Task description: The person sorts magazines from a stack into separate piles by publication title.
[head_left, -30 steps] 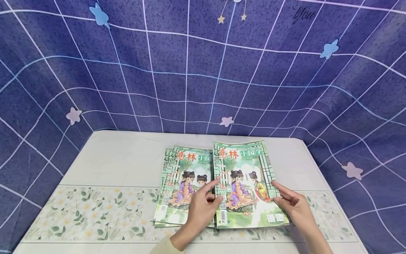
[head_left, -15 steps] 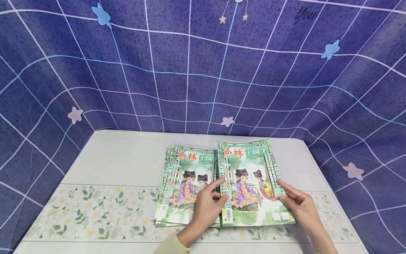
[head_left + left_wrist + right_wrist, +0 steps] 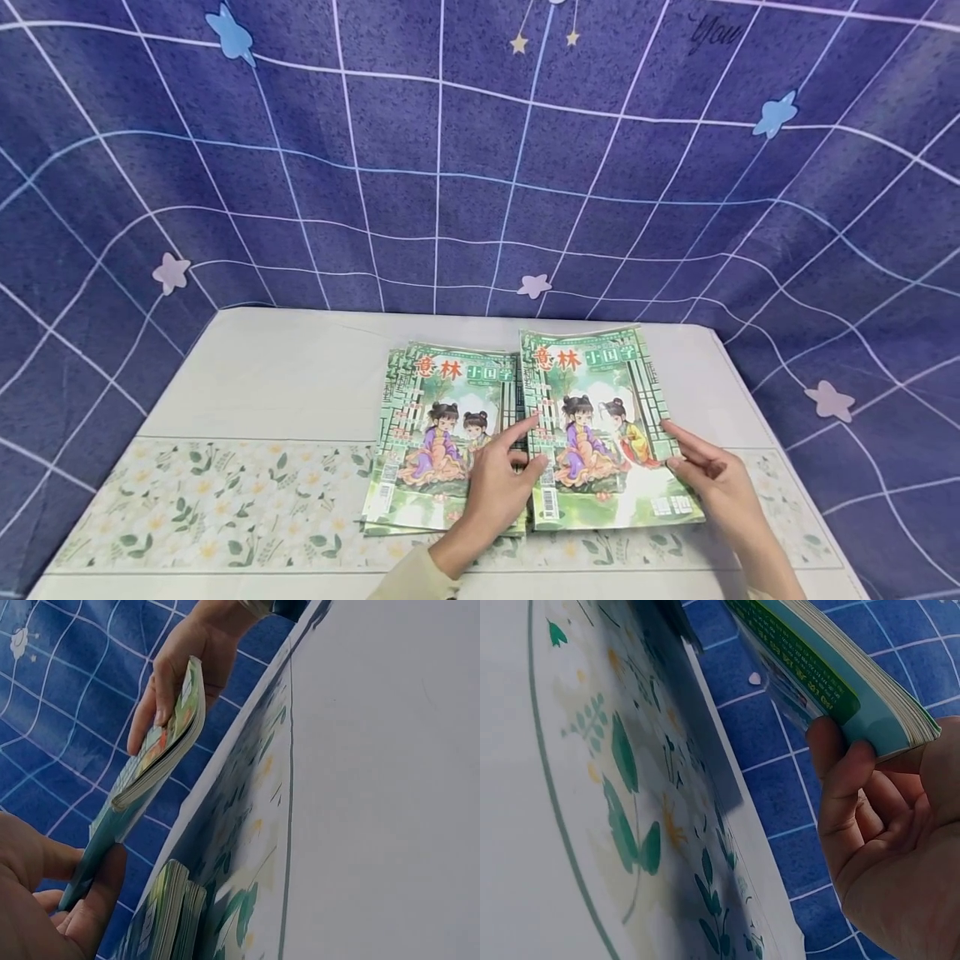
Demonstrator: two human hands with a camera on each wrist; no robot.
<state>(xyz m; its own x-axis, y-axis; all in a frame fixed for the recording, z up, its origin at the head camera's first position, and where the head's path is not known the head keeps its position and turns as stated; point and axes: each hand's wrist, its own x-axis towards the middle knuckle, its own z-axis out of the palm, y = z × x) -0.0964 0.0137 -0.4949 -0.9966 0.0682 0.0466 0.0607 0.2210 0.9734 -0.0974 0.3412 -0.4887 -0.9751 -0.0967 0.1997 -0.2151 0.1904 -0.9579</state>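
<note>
Both hands hold up a green magazine [image 3: 600, 433] with two cartoon figures on its cover. My left hand [image 3: 498, 487] pinches its left edge, and my right hand [image 3: 720, 487] grips its right edge. In the left wrist view the magazine [image 3: 161, 750] stands off the table between the left hand [image 3: 60, 900] and the right hand [image 3: 187, 660]. The right wrist view has the right hand [image 3: 892, 832] with fingers under the magazine [image 3: 840, 675], its page edges showing. Similar magazines [image 3: 431, 467] lie stacked at the left, partly covered by the left hand.
The white table [image 3: 277, 367] has a floral band [image 3: 217, 500] across its front part. A blue curtain [image 3: 390, 200] with a grid pattern and stars hangs behind the table and at both sides.
Both hands and the held magazine have shifted a little to the right, showing more of the stack's top cover. The stack has stayed in place.
</note>
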